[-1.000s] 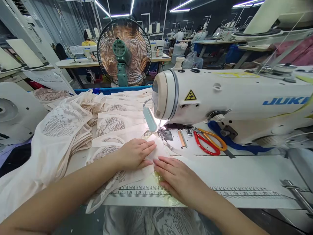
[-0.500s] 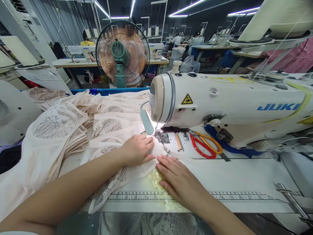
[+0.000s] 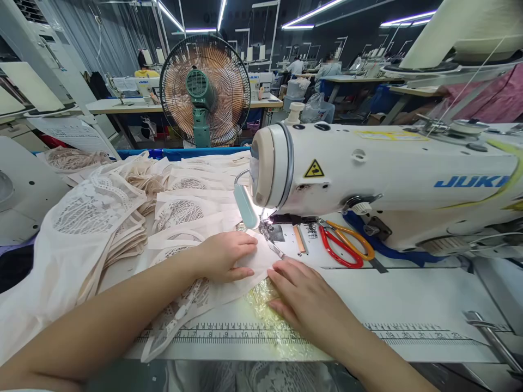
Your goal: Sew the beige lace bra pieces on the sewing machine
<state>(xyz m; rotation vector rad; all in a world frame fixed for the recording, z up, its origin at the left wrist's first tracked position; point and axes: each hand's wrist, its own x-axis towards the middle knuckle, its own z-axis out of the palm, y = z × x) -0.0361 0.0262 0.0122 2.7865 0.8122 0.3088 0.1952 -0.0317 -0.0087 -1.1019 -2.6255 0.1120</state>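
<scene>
A cream lace garment piece lies flat on the machine bed in front of the needle and presser foot of a white JUKI sewing machine. My left hand rests flat on the fabric just left of the needle, fingers together and stretched out. My right hand presses flat on the fabric's near right edge, fingers extended. Neither hand grips anything. A small lamp lights the needle area.
Stacks of cream lace pieces cover the table to the left. Red and orange scissors lie under the machine arm. A ruler strip runs along the table front. A standing fan and other workstations with people stand behind.
Both hands have shifted slightly with the fabric at the needle. The left hand's fingers have drawn back a little from the presser foot, and the view has tilted slightly.
</scene>
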